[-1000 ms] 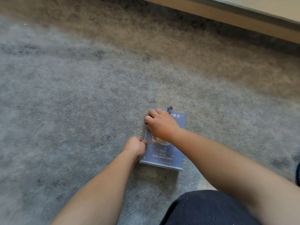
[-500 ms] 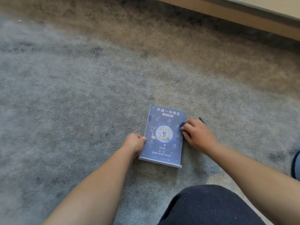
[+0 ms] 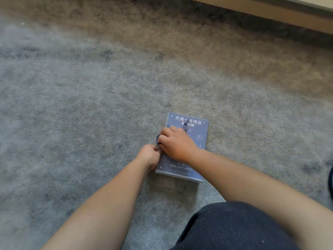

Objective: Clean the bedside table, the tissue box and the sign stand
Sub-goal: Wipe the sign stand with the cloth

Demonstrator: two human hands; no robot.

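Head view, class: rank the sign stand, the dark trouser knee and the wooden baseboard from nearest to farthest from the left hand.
1. Sign stand: lying flat on the carpet, its left edge against the left hand.
2. Dark trouser knee: lower right, near the camera.
3. Wooden baseboard: top right, along the wall.

The sign stand point(image 3: 198, 141) lies flat on the carpet point(image 3: 72, 123). The right hand point(image 3: 175, 143) rests on it, and the left hand point(image 3: 150, 156) touches its left edge.

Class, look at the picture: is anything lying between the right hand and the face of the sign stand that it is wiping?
Only a small dark cloth bunched under the right hand, pressed on the sign stand. Nothing else visible intervenes. The left hand steadies the stand's left edge.
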